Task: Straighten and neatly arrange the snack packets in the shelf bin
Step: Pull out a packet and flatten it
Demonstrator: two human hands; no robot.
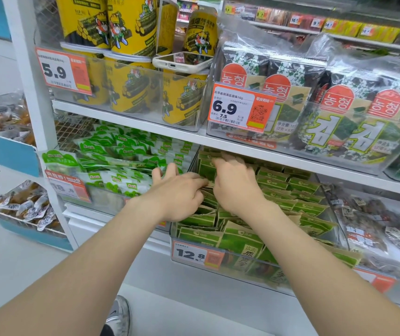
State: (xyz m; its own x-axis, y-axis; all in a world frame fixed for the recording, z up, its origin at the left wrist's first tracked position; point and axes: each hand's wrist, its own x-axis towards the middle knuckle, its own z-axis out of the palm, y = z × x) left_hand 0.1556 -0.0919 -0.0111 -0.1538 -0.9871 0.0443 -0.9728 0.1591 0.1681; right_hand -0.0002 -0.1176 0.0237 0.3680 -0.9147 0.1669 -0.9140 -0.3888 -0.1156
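A clear plastic shelf bin with a 12.8 price tag holds several green and tan snack packets, standing in rows, some tilted. Both hands reach into the bin's left side. My left hand rests on the packets by the bin's left wall, fingers curled onto the packet tops. My right hand is deeper in, fingers bent down among the packets at the back. What each fingertip pinches is hidden.
A bin of green and white packets lies to the left, a bin of dark packets to the right. The shelf board hangs just above my hands. A phone lies on yellow cans above. My shoe shows below.
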